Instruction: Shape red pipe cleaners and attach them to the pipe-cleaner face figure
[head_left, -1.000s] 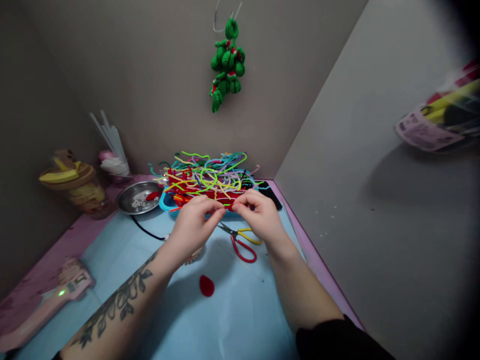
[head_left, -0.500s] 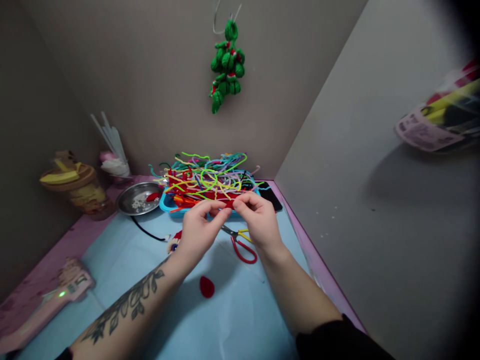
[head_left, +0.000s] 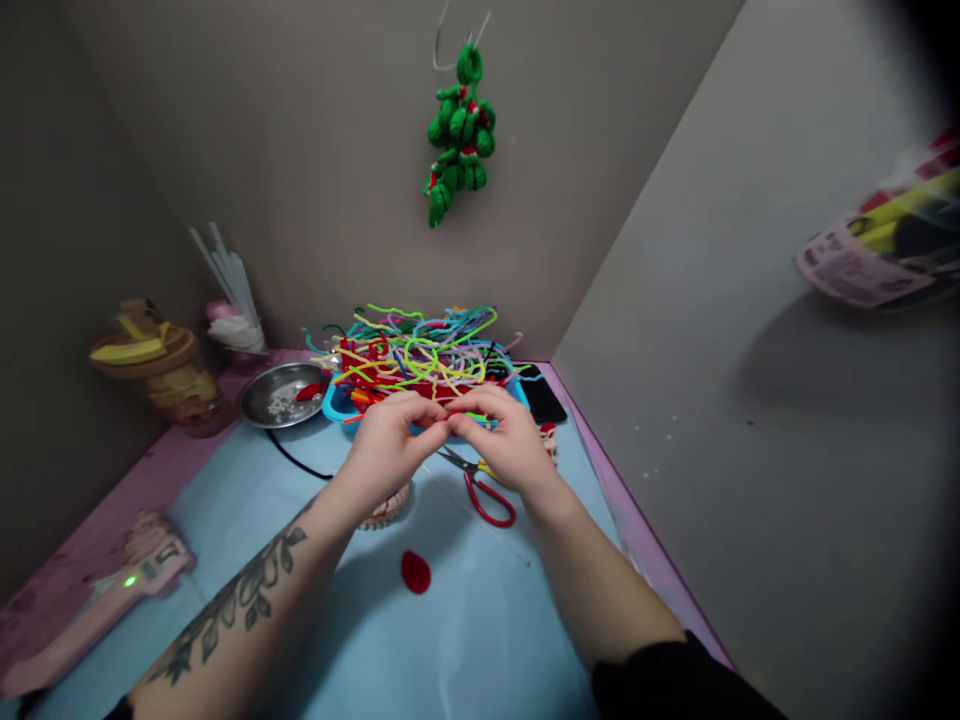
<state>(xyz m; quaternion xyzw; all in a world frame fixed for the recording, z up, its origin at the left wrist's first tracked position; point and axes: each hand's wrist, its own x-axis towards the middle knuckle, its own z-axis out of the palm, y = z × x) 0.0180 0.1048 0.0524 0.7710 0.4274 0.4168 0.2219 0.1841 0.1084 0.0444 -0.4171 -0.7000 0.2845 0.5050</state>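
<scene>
My left hand (head_left: 394, 440) and my right hand (head_left: 502, 435) meet over the middle of the mat, thumbs and index fingers pinched together. Between the fingertips a small red piece is almost wholly hidden; before now more of it showed. Below them lies a flat red teardrop-shaped piece (head_left: 415, 572). Scissors with red and yellow handles (head_left: 491, 503) lie partly under my right hand. A cream knitted-looking item (head_left: 388, 510) shows below my left wrist, partly covered. Behind my right hand a red and cream item (head_left: 550, 443) peeks out.
A blue basket (head_left: 330, 408) heaped with colourful pipe cleaners (head_left: 420, 355) stands at the back. Beside it are a metal bowl (head_left: 259, 412) with white bits and a black phone (head_left: 546, 400). A pink glue gun (head_left: 142, 575) lies left. Green crochet pieces (head_left: 461, 130) hang on the wall.
My hands have shifted slightly left and the fingertips have come closer together, hiding most of the red piece. The view has moved a little, uncovering the cream item by my left wrist.
</scene>
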